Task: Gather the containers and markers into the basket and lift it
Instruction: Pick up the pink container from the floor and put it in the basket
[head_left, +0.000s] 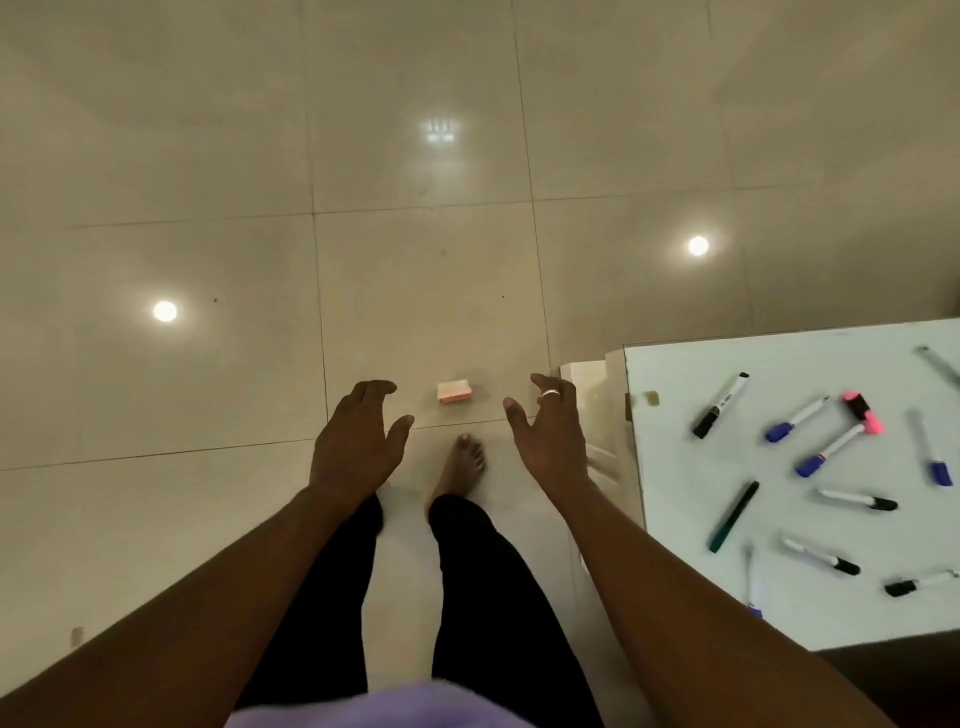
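Markers (721, 405) loose on white table (675, 460)

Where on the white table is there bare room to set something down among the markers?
One bare strip runs along the left edge of the white table, beside the green marker. Another runs along the far edge, beyond the far-left black marker and pink highlighter. The middle and right are crowded with markers.

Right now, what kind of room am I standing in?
Likely an indoor office or classroom: a glossy tiled floor reflecting ceiling lights, and a white table scattered with whiteboard markers.
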